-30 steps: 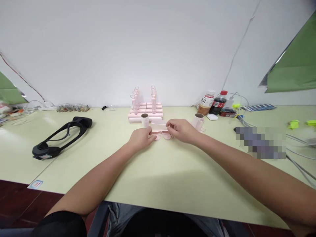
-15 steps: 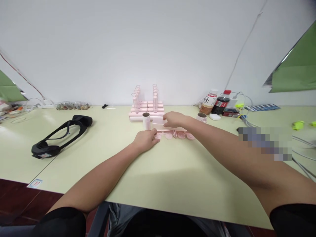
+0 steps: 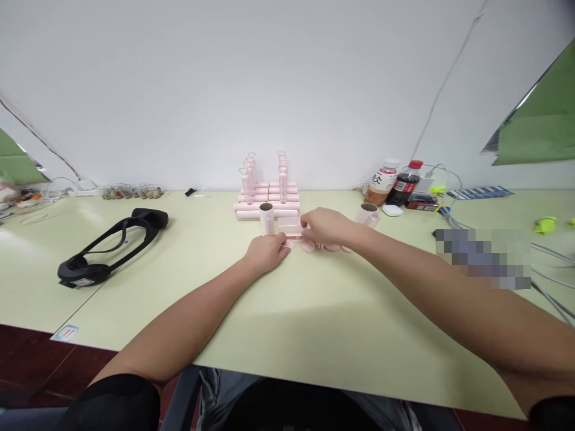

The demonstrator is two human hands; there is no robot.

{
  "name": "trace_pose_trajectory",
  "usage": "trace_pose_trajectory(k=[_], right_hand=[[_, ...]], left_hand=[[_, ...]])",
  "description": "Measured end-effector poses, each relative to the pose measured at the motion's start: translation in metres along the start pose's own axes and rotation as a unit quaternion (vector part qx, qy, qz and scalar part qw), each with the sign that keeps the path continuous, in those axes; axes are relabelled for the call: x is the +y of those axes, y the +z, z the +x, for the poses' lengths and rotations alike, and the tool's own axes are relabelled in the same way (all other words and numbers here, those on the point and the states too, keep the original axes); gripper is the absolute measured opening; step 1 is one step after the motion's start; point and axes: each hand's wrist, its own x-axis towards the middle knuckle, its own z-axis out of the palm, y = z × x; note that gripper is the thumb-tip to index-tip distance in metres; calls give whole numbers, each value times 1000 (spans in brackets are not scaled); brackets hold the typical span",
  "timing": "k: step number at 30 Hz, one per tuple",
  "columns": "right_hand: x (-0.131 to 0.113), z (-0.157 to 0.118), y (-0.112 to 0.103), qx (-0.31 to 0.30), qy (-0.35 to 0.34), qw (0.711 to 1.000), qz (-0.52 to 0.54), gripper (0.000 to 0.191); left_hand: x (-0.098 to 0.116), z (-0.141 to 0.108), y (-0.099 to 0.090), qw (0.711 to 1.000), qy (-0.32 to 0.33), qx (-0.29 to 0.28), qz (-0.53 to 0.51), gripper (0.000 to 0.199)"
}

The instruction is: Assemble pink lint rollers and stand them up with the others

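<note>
My left hand (image 3: pixel 266 254) rests on the table, thumb apart from the fingers. Its fingertips are beside a pale pink disc (image 3: pixel 288 244) and just below an upright white-and-pink roll (image 3: pixel 266 220) with a dark open top. My right hand (image 3: pixel 330 226) is curved, with a gap between thumb and forefinger, at the right end of a pale pink block (image 3: pixel 290 225). A pink strip (image 3: pixel 294 236) lies below that block. More pink discs (image 3: pixel 308 246) lie under the right hand, partly hidden by it. A second upright roll (image 3: pixel 369 214) stands beyond the right wrist.
Pink rolls (image 3: pixel 251 214) and clear tubes with heart-shaped tops (image 3: pixel 283 182) stand by the wall. To the left lies a black headset (image 3: pixel 126 245). At right are a cola bottle (image 3: pixel 404 182), a milk-tea bottle (image 3: pixel 381 184), a white case (image 3: pixel 392 210) and cables.
My right hand has shifted a little right and down along the pale pink block, covering more of the discs. The left hand has stayed nearly in place.
</note>
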Motion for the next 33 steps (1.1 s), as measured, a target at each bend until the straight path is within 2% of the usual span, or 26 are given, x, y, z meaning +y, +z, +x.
trace_pose_trajectory(k=[5,10,17,20,22,24,26,27,30,32,33], right_hand=[[-18,-46,33,-5,-13,999,-31,27],[-20,-57,54,-6,-4,999,-32,30],[-22,-54,53,4,17,1000,-7,32],[-20,-57,49,28,17,999,20,30],[-18,-60,48,54,15,996,73,28],[-18,-63,47,73,15,981,181,26],[-20,-67,46,66,30,936,345,32],[-23,-70,45,51,42,897,436,38],[-36,-77,44,3,67,737,673,51],[-45,-82,46,-1,80,632,771,47],[-49,-84,47,3,90,589,803,42]], left_hand=[[2,1,-2,1000,-9,-15,-6,21],[3,1,-5,1000,-13,-23,-4,23],[0,1,-6,1000,-13,-28,3,22],[-2,2,-7,1000,-13,-24,-1,22],[-1,1,-8,1000,-16,-22,-10,23],[2,-3,-11,999,-18,-13,-29,25],[8,-11,-15,998,-1,2,-62,29],[12,-15,-18,997,23,5,-80,31],[28,-29,-24,984,135,-3,-118,32],[38,-35,-26,973,193,-3,-130,31],[43,-36,-26,969,205,2,-134,32]])
